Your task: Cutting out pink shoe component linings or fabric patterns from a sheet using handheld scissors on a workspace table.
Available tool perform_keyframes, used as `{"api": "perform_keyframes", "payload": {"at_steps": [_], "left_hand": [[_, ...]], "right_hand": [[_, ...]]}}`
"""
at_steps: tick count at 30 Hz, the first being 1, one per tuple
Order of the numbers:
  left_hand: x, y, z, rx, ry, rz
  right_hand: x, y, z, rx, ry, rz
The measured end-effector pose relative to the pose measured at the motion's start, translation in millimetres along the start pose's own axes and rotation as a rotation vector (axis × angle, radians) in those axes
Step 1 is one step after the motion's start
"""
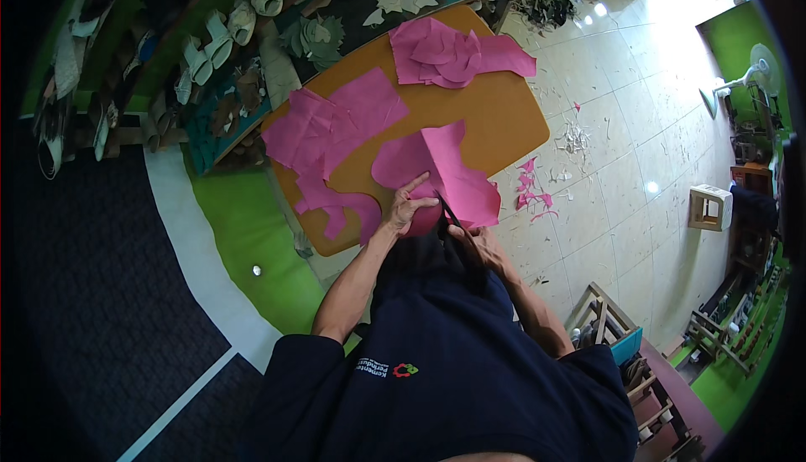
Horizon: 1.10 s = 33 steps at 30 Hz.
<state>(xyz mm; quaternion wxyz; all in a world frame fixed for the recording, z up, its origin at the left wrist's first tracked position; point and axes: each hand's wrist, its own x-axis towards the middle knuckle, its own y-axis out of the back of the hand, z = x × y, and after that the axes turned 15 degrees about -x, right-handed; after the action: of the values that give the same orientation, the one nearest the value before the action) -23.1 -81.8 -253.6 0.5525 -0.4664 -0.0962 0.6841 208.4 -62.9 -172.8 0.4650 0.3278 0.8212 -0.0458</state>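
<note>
A pink sheet of leather-like material [437, 156] lies over the near edge of the table, its right part folded up along a crease. My left hand [411, 203] is closed on its near left part, with the fingers over the top. Large dark scissors [449, 208] are in my right hand [477, 242], close to my body, their blades pointing up at the sheet beside my left fingertips. How far the blades are apart I cannot tell. The right fingers are partly hidden by the scissors and the sheet.
The orange-brown table [504, 126] bears more pink pieces [348, 118], a pink stack [445, 51] and curved pink strips [365, 210]. Pink scraps [531, 189] litter the tiled floor to the right. Beyond are shelves with shoe forms [218, 38], a white stool [711, 208] and a fan [760, 72].
</note>
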Motion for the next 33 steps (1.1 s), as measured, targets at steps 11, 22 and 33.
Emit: {"api": "perform_keyframes", "payload": {"at_steps": [11, 22, 33], "left_hand": [[-6, -2, 29, 0.089, 0.026, -0.051], [-6, -21, 58, 0.205, 0.006, -0.051], [-5, -26, 89, 0.206, -0.022, -0.037]], "right_hand": [[-21, 15, -42, -0.141, 0.045, -0.002], [-2, 21, -33, -0.176, 0.056, -0.025], [-1, 34, -39, -0.210, 0.160, -0.007]]}}
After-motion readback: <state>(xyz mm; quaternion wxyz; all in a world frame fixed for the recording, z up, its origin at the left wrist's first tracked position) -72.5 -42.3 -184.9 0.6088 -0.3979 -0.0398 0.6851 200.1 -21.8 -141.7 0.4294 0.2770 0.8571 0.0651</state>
